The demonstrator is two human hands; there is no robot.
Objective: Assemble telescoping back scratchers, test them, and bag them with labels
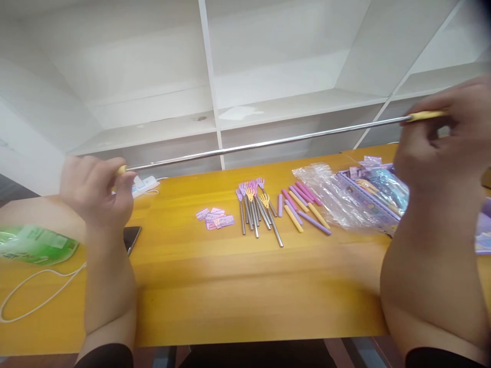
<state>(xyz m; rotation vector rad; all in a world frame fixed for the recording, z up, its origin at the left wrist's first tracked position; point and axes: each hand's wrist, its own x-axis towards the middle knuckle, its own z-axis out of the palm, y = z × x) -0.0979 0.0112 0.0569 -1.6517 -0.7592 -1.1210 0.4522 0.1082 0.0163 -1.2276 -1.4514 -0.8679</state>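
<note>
A telescopic back scratcher (268, 144) is stretched out at full length between my hands, above the table. My left hand (95, 189) is closed around its yellow left end. On the right, my right hand (448, 128) grips the yellow piece at the other end, held higher. Fingers cover most of both yellow ends, so their shape is hidden. Below the rod lie several collapsed back scratchers (255, 207) with purple, pink and yellow claw heads. To their right are several loose coloured handle tubes (303, 204), and small printed cards (215, 219) lie to their left.
Clear plastic bags (333, 197) and a purple box (368, 199) with packed items sit at the right. At the left are a green packet (38, 245), a white cable (42, 306), a phone (132, 239) and a power strip (146, 185). White shelves (307, 110) stand behind the table.
</note>
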